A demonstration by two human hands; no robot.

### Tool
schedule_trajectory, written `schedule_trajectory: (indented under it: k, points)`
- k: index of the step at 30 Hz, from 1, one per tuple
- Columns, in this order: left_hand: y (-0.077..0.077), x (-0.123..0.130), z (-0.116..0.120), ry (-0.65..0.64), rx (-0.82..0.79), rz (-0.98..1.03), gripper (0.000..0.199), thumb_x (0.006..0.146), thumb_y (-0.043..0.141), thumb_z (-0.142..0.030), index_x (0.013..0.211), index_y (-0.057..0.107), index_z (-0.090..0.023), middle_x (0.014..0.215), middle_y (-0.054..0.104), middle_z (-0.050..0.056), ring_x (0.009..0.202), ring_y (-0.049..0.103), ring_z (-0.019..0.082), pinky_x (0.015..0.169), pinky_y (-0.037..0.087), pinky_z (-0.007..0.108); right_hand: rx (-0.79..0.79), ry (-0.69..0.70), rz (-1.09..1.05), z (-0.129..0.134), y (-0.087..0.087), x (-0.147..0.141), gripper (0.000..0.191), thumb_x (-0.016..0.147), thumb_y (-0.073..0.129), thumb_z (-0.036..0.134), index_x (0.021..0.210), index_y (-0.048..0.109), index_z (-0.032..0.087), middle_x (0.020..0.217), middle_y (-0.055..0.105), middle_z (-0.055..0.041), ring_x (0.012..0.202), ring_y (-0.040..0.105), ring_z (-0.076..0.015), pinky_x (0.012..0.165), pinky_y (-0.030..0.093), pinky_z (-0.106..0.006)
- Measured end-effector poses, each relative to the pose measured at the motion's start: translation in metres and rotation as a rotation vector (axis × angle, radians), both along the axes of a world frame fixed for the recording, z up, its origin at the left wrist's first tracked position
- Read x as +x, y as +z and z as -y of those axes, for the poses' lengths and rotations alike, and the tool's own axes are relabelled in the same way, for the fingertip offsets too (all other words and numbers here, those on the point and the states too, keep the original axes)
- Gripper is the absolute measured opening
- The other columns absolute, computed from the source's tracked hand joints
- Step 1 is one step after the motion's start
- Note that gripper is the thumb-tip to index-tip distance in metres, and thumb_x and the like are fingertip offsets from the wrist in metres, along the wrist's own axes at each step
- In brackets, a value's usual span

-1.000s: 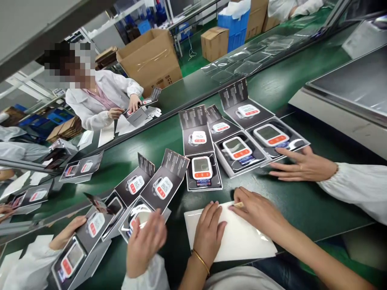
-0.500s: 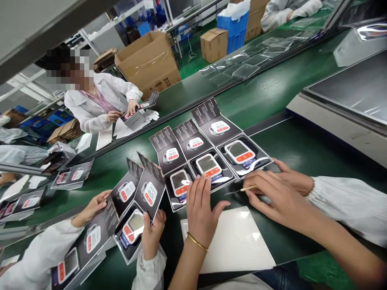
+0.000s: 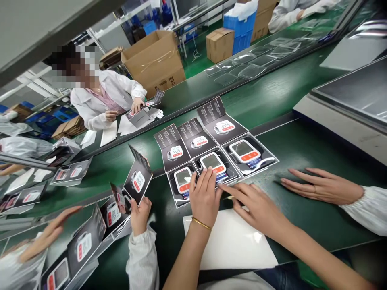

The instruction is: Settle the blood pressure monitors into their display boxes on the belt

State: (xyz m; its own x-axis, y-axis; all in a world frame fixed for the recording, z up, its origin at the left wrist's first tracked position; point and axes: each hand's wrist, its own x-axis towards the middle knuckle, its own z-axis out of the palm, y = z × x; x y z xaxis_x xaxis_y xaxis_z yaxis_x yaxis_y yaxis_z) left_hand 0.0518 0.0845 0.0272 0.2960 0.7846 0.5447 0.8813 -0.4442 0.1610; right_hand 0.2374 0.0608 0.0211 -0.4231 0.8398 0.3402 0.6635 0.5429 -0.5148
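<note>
Three open boxes stand in a row before me, lids folded back, each with what looks like a white-and-orange blood pressure monitor under clear plastic. My left hand (image 3: 205, 197), with a gold bangle, lies with fingers stretched out on the near part of the middle box (image 3: 231, 180). The left box (image 3: 171, 189) is beside its fingertips. My right hand (image 3: 256, 205) pinches a thin pale stick (image 3: 229, 197) and is at the middle box's near edge, close to my left hand. The right box (image 3: 266, 160) lies beyond it. Beneath my hands is a white sheet (image 3: 232, 245).
A co-worker's hand (image 3: 323, 187) rests on the table at right. Another co-worker's hands (image 3: 140, 215) handle open boxes (image 3: 84, 245) at left. Across the green belt (image 3: 187, 94) sits a person in white (image 3: 102, 94). Clear plastic trays (image 3: 252, 70) lie on the far side.
My right hand has moved left with the stick, from the right box to the middle one. The co-worker's hand at right has drawn away from the right box. Boxes at left have shifted left.
</note>
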Motion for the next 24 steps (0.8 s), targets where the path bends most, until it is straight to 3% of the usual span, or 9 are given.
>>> schedule_trajectory:
  k: [3,5,9,12,14,16,18,20,24]
  points:
    - [0.0,-0.004,0.0,0.0,-0.01,0.003,0.035,0.101,0.061,-0.036,0.132,0.059,-0.019,0.137,0.07,0.006,0.129,0.065,0.021,0.123,0.037,0.047,-0.199,-0.064,-0.068,0.003,-0.007,-0.003,0.057,0.101,0.045,0.018,0.155,0.033,0.032,0.097,0.063,-0.0024,0.082,0.063,-0.0229,0.079,0.053,-0.041]
    - [0.001,-0.013,0.003,0.004,-0.032,0.0,0.036,0.1,0.063,-0.038,0.131,0.06,-0.021,0.137,0.07,0.005,0.13,0.065,0.022,0.124,0.034,0.047,-0.287,-0.122,-0.198,0.007,-0.006,0.007,0.054,0.104,0.045,0.025,0.156,0.031,0.032,0.102,0.063,-0.0028,0.088,0.065,-0.022,0.084,0.053,-0.04]
    - [0.005,-0.054,0.014,0.051,-0.07,-0.03,0.036,0.099,0.065,-0.034,0.132,0.058,-0.022,0.141,0.068,0.006,0.133,0.063,0.023,0.127,0.027,0.049,-0.406,-0.148,-0.228,0.027,-0.006,0.047,0.022,0.106,0.045,0.039,0.123,0.055,0.03,0.105,0.061,-0.0027,0.09,0.064,-0.021,0.078,0.051,-0.035]
    - [0.012,-0.087,0.024,0.111,-0.076,-0.084,0.039,0.099,0.065,-0.031,0.135,0.057,-0.021,0.142,0.067,0.007,0.134,0.062,0.025,0.127,0.027,0.05,-0.486,-0.067,-0.088,0.041,-0.015,0.066,0.019,0.105,0.047,0.042,0.102,0.057,0.027,0.103,0.062,-0.0027,0.09,0.062,-0.0227,0.083,0.048,-0.039]
    - [0.015,-0.094,0.032,0.13,-0.05,-0.101,0.041,0.099,0.065,-0.028,0.138,0.055,-0.02,0.144,0.065,0.009,0.137,0.059,0.026,0.128,0.025,0.051,-0.501,-0.028,-0.006,0.044,-0.023,0.069,0.021,0.106,0.046,0.042,0.098,0.057,0.026,0.1,0.061,-0.0025,0.088,0.061,-0.0234,0.088,0.046,-0.042]
    - [0.013,-0.081,0.044,0.051,-0.044,-0.098,0.042,0.1,0.061,-0.025,0.141,0.053,-0.02,0.147,0.063,0.009,0.144,0.052,0.024,0.13,0.023,0.048,-0.49,-0.015,0.042,0.041,-0.029,0.068,0.021,0.106,0.046,0.042,0.096,0.056,0.026,0.099,0.061,-0.0027,0.087,0.059,-0.0238,0.088,0.044,-0.043]
    - [0.002,-0.055,0.058,-0.149,-0.127,-0.116,0.045,0.102,0.057,-0.027,0.146,0.049,-0.02,0.151,0.06,0.005,0.149,0.045,0.02,0.13,0.025,0.042,-0.471,0.008,0.075,0.036,-0.032,0.068,0.021,0.106,0.047,0.041,0.095,0.054,0.025,0.1,0.061,-0.0028,0.089,0.059,-0.0244,0.087,0.043,-0.042]
    - [-0.016,-0.026,0.07,-0.361,-0.264,-0.161,0.053,0.104,0.052,-0.041,0.152,0.043,-0.018,0.156,0.055,0.002,0.151,0.042,0.019,0.127,0.033,0.037,-0.463,0.059,0.101,0.03,-0.032,0.07,0.02,0.106,0.05,0.04,0.093,0.054,0.024,0.099,0.061,-0.0023,0.089,0.058,-0.0242,0.086,0.043,-0.04]
    - [-0.052,0.001,0.08,-0.458,-0.378,-0.22,0.07,0.101,0.047,-0.059,0.156,0.037,-0.017,0.16,0.048,-0.001,0.149,0.044,0.021,0.123,0.043,0.04,-0.464,0.159,0.121,0.021,-0.032,0.074,0.019,0.105,0.053,0.039,0.093,0.056,0.024,0.096,0.061,-0.0014,0.086,0.057,-0.023,0.083,0.042,-0.037]
